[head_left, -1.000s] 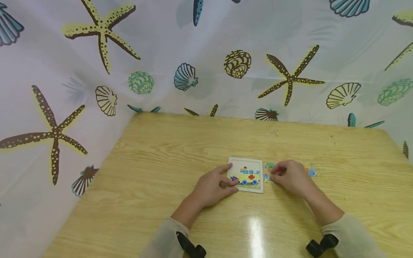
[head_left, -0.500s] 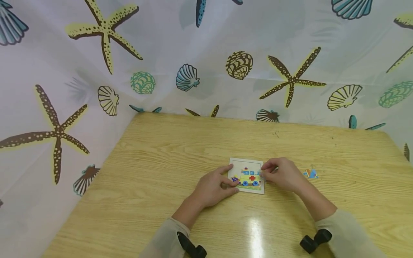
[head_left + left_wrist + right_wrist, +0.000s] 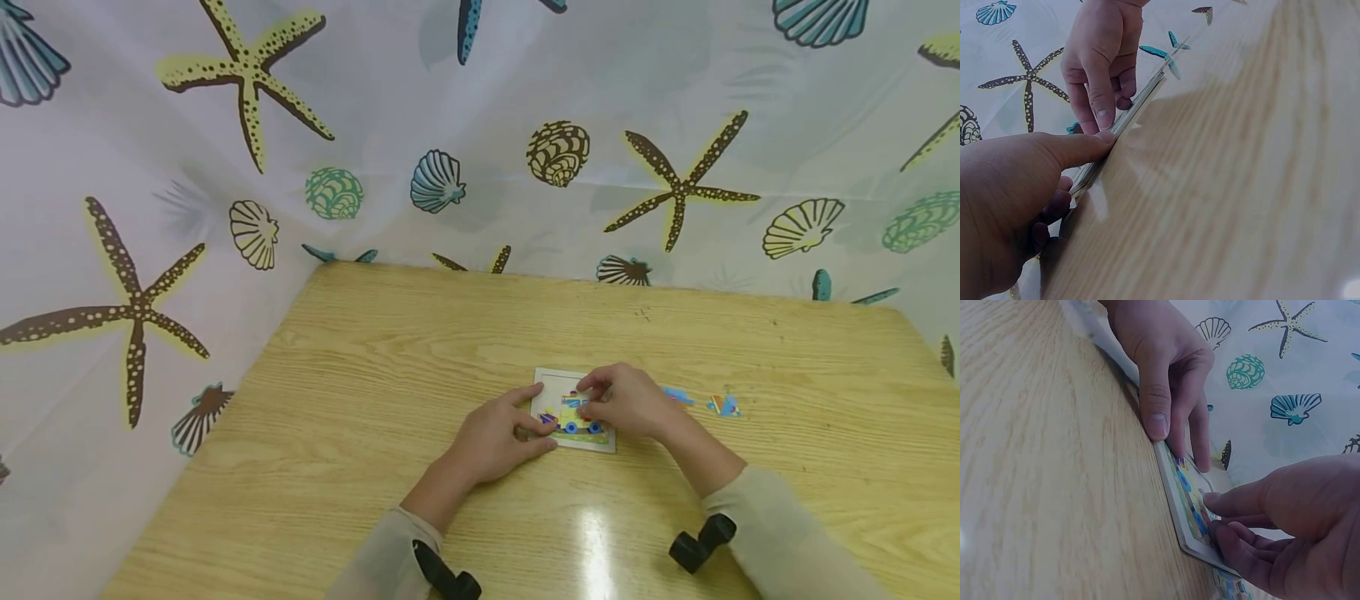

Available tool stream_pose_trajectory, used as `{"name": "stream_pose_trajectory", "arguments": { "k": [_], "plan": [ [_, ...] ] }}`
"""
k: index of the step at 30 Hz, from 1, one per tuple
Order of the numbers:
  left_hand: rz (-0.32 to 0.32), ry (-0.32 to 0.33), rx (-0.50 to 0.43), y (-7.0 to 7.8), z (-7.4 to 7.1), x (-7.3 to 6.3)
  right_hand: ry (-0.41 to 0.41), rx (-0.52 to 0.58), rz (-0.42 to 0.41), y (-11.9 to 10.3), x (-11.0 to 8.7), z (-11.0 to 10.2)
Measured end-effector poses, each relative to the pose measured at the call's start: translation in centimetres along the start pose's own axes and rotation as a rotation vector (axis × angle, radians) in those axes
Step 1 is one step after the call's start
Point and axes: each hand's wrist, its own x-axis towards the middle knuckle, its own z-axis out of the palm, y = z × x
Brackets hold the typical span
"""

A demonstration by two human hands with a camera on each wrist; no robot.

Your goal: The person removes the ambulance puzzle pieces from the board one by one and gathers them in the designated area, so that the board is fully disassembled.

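A small square jigsaw board (image 3: 553,383) with a pale rim and an ambulance picture (image 3: 572,417) lies on the table. My left hand (image 3: 495,437) holds it at the left side. That thumb (image 3: 1157,425) presses on the near edge, while the other fingers reach over the picture in the right wrist view. Above the picture's right part is my right hand (image 3: 626,402), its thumb and index finger brought together low over the board. They appear to pinch a puzzle piece, mostly hidden by the fingertips. In the left wrist view the board (image 3: 1138,103) shows edge-on.
Loose blue puzzle pieces (image 3: 677,396) lie right of the board, partly behind the right wrist. Orange and blue pieces (image 3: 724,406) lie farther right on the wooden table (image 3: 390,350). A curtain (image 3: 495,100) printed with shells and starfish hangs behind and at the left.
My right hand has moved left from the loose pieces beside the board to over the picture. Blue pieces have come into view behind it. The left hand has stayed on the board.
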Motion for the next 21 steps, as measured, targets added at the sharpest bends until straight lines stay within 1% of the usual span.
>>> {"name": "stream_pose_trajectory", "arguments": {
  "k": [5, 9, 11, 16, 21],
  "plan": [
    [-0.005, 0.001, -0.009, 0.02, -0.02, -0.02, -0.023, -0.088, 0.005, -0.36, 0.31, 0.4],
    [-0.004, 0.008, -0.006, 0.02, -0.1, 0.0, -0.031, -0.129, -0.01, -0.39, 0.55, 0.59],
    [-0.002, 0.009, -0.005, 0.0, -0.09, -0.02, -0.029, -0.129, -0.01, -0.36, 0.61, 0.62],
    [0.0, 0.01, -0.006, -0.04, 0.01, -0.04, -0.008, -0.073, 0.023, -0.37, 0.44, 0.63],
    [0.001, 0.01, 0.0, -0.03, 0.08, -0.03, 0.005, 0.041, 0.039, -0.44, -0.06, 0.39]
  ]
}}
